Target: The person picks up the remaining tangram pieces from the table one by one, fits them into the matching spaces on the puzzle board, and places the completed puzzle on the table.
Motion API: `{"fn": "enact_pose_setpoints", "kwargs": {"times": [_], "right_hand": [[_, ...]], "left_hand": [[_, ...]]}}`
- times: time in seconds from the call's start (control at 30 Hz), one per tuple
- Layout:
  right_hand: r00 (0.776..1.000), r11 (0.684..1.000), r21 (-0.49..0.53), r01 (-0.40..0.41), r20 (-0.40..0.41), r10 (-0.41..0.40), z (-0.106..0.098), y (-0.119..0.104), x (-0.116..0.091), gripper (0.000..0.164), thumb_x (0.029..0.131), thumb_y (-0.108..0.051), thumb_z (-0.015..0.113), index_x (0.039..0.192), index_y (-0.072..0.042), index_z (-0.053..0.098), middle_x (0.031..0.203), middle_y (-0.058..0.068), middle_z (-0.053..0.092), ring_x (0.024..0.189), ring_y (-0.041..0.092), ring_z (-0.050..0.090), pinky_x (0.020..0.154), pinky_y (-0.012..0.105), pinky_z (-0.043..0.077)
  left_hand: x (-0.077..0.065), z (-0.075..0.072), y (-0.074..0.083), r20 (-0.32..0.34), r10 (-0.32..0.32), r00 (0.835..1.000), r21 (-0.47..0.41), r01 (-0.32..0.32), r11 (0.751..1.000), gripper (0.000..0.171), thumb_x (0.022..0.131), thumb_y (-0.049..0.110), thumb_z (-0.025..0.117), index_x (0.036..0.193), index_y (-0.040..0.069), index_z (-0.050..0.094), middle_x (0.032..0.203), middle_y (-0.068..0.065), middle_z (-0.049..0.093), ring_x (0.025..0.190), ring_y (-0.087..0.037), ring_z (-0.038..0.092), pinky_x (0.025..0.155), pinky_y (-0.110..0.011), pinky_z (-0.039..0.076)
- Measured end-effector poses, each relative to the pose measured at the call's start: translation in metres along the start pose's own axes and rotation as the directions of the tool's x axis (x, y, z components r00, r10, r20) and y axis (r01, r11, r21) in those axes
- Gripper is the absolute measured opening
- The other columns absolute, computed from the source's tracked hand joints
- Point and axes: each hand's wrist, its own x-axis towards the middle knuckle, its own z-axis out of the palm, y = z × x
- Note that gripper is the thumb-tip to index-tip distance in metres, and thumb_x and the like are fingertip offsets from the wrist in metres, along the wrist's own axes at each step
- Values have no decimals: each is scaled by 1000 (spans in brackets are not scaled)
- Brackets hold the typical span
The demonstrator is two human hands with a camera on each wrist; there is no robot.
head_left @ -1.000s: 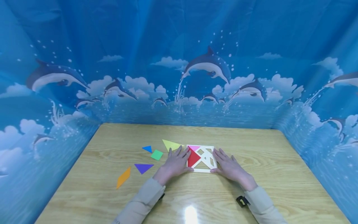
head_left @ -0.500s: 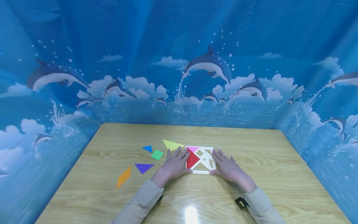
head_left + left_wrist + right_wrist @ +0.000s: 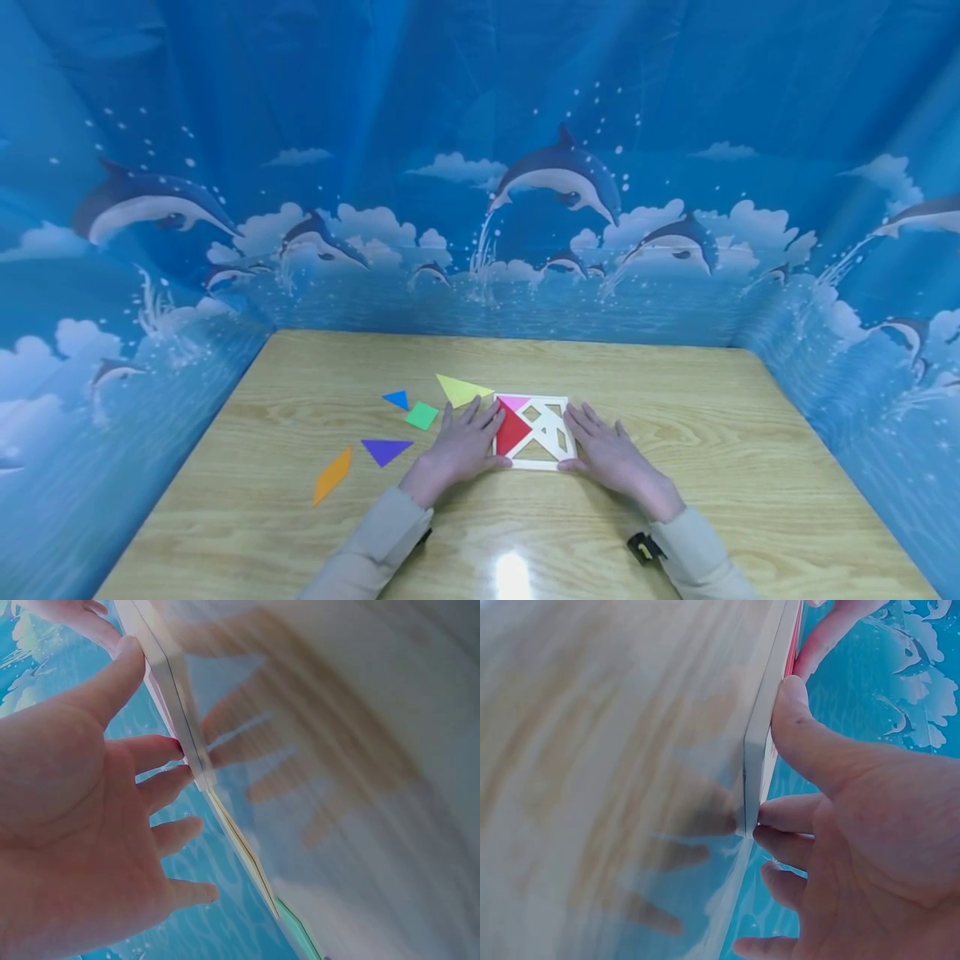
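Observation:
A white tangram tray [image 3: 534, 465] lies flat on the table between both hands, a red triangle [image 3: 512, 429] and a pink triangle [image 3: 513, 402] set in its left part. Its other cutouts show wood through them. My left hand [image 3: 459, 442] touches the tray's left side with extended fingers, thumb at the near edge. On the opposite side, my right hand [image 3: 611, 454] does the same, thumb at the near right corner. In the left wrist view, the thumb and two fingertips meet the tray's edge [image 3: 174, 697]; the right wrist view shows similar contact along the tray's edge [image 3: 759, 742].
Left of the tray lie loose pieces: a yellow triangle [image 3: 459, 389] right by its far left corner, a blue triangle [image 3: 397, 400], a green square [image 3: 422, 415], a purple triangle [image 3: 386, 451] and an orange parallelogram [image 3: 332, 476]. A dolphin-print curtain [image 3: 480, 300] borders the wooden table [image 3: 720, 417].
Both hands and the tray between them have shifted slightly left and towards me. The loose pieces have stayed in place.

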Motion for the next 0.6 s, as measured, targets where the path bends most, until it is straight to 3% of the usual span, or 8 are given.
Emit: {"fn": "enact_pose_setpoints", "kwargs": {"times": [0.6], "right_hand": [[1000, 1000, 15, 8, 26, -9, 2, -6, 1, 86, 94, -46, 67, 155, 3, 32, 163, 21, 26, 151, 44, 20, 112, 77, 17]], "left_hand": [[-11, -3, -4, -9, 2, 1000, -7, -2, 1000, 79, 96, 53, 62, 156, 9, 36, 166, -7, 26, 154, -37, 17, 120, -67, 11]]}}
